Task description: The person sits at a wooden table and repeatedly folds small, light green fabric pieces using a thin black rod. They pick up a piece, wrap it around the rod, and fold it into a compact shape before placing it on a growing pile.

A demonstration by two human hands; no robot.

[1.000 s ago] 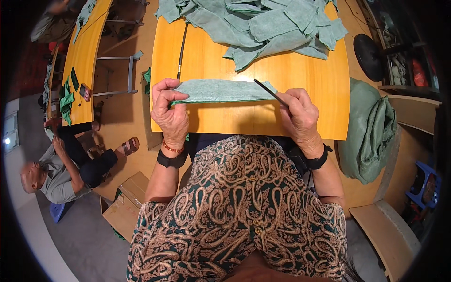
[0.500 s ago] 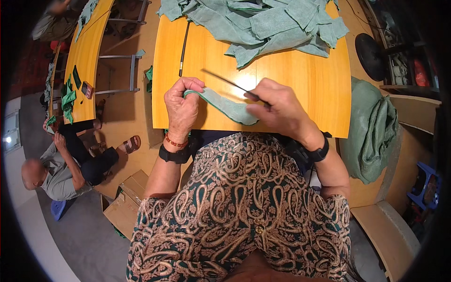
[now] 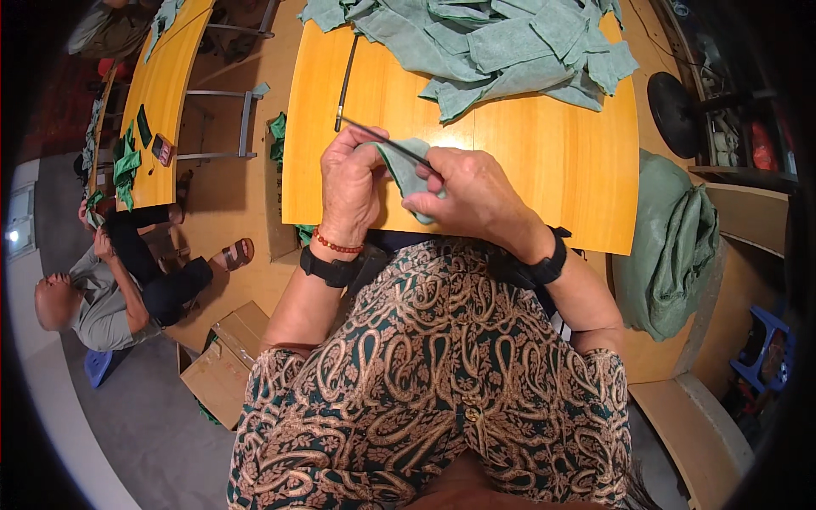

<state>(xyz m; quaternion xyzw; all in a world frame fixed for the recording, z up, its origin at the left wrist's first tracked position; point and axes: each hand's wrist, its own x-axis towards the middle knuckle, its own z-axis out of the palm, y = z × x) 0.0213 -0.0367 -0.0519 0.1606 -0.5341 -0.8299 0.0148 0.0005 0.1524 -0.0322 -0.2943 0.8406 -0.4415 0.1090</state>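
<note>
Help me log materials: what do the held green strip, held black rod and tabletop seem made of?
Green strip: probably fabric, matte; it bends softly.
Black rod: perhaps smooth metal or plastic; thin, straight, dark.
Tabletop: wood or wood-look laminate, semi-glossy; yellow streaks, pale shine.

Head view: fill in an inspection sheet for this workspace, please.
Surface: yellow wood-grain table, beneath both hands.
Job's things: bent pale-green fabric strip; thin straight black rod.
Grip: left hand pinches the strip; right hand holds the rod, against the strip.
Clutter: heaped pale-green fabric pieces at the far side; banded black stick lying left of them.
Cables: thin dark cord, upper right.
Surroundings: seated person and brown cardboard box, left; bulky green fabric bundle, right.
</note>
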